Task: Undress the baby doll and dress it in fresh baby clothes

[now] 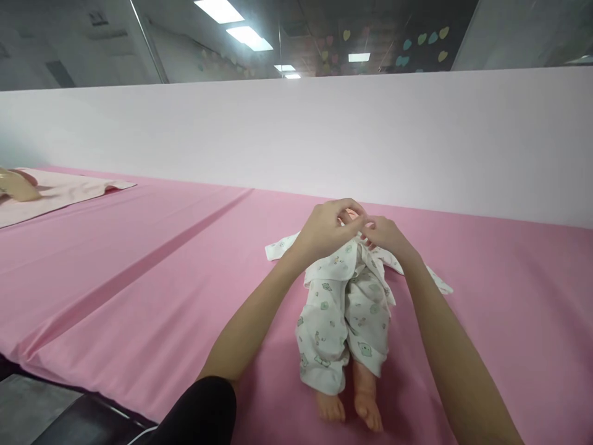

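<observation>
A baby doll (365, 402) lies on its back with its bare feet toward me. It wears white patterned trousers (324, 327) and a white long-sleeved baby shirt (336, 262) with small green prints, its sleeves spread to both sides. My left hand (331, 227) is over the shirt's collar, thumb and fingers curled together. From the other side my right hand (386, 236) meets it, fingertips pinched at the same spot. What lies between the fingertips is too small and blurred to make out. The doll's head is mostly hidden behind my hands.
A pink padded mat (162, 278) covers the table, with a fold running across its left part. At the far left, a light pink cloth (69, 188) carries part of another doll (18, 184). A white low wall (278, 136) with glass above closes off the back.
</observation>
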The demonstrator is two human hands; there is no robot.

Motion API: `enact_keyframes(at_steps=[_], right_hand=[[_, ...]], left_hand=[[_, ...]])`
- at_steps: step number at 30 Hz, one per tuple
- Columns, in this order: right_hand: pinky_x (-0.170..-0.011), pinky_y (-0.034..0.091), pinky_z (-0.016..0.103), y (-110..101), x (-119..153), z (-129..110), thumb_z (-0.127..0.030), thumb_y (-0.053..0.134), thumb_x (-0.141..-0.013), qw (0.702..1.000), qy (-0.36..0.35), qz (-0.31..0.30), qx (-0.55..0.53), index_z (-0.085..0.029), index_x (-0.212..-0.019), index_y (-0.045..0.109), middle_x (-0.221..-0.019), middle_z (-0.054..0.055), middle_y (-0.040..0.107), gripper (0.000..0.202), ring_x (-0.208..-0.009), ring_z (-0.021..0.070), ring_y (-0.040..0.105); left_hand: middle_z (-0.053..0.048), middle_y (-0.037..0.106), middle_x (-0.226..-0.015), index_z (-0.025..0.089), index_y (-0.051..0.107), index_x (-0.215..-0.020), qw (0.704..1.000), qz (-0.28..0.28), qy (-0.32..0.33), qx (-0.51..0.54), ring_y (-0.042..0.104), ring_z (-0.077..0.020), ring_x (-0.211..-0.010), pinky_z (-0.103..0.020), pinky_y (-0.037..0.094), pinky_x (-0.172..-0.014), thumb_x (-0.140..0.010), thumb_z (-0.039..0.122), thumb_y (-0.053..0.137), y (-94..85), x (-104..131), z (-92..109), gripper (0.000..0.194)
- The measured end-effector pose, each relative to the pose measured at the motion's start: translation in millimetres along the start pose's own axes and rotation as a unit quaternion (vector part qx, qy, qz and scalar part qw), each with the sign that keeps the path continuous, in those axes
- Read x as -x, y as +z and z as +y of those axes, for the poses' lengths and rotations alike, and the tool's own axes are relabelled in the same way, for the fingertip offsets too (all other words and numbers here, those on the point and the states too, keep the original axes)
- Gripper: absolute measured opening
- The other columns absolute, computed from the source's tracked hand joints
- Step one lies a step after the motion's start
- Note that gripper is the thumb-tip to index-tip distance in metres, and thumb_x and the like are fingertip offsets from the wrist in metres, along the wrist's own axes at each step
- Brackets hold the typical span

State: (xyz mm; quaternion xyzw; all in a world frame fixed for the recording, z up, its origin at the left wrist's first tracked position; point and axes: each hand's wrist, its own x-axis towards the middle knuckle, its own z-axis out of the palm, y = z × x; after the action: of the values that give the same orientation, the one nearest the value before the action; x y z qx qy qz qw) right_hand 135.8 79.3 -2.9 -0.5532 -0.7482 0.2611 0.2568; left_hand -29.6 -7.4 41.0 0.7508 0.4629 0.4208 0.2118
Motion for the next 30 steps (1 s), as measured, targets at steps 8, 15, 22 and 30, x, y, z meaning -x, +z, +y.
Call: enact_keyframes(at_steps=[8,15,22,30], right_hand=[[-0.071,0.039,0.027,41,-36,10,-0.014,0.046,-0.079,0.975,-0.017,0.092,0.202,-0.012,-0.093,0.062,-0.095,0.012,0.065,0.022,-0.092,0.0231,0.058],[-0.058,0.038,0.02,19,-34,21,-0.002,0.046,-0.066,0.993,0.005,0.086,0.078,-0.014,-0.085,0.065,-0.072,0.004,0.064,0.03,-0.06,0.0119,0.057],[-0.054,0.041,0.019,10,-31,25,-0.001,0.048,-0.064,0.995,0.008,0.103,-0.003,-0.011,-0.086,0.066,-0.069,0.003,0.064,0.03,-0.047,0.0083,0.054],[-0.056,0.045,0.018,7,-35,35,-0.006,0.05,-0.072,0.987,0.015,0.141,-0.079,-0.012,-0.085,0.068,-0.076,0.004,0.067,0.023,-0.046,0.007,0.054]], left_hand=[[-0.008,0.058,-0.117,0.016,0.058,-0.108,0.974,0.03,0.027,-0.225,0.053,-0.0187,-0.106,-0.031,0.039,-0.093,-0.088,0.026,0.037,41.4,-35,-95,0.031],[-0.012,0.063,-0.088,0.013,0.063,-0.083,0.938,0.011,-0.061,-0.34,0.059,-0.0198,-0.086,-0.03,0.043,-0.078,-0.092,0.033,0.024,56.6,-46,-100,0.045],[-0.015,0.058,-0.107,0.013,0.056,-0.108,0.907,-0.017,-0.19,-0.375,0.058,-0.0255,-0.095,-0.034,0.045,-0.077,-0.079,0.015,0.043,57.4,-78,-103,0.032],[-0.005,0.061,-0.1,0.018,0.056,-0.109,0.988,0.107,-0.107,0.041,0.056,-0.009,-0.067,-0.022,0.046,-0.062,-0.069,0.007,0.044,49.7,-86,-119,0.044]])
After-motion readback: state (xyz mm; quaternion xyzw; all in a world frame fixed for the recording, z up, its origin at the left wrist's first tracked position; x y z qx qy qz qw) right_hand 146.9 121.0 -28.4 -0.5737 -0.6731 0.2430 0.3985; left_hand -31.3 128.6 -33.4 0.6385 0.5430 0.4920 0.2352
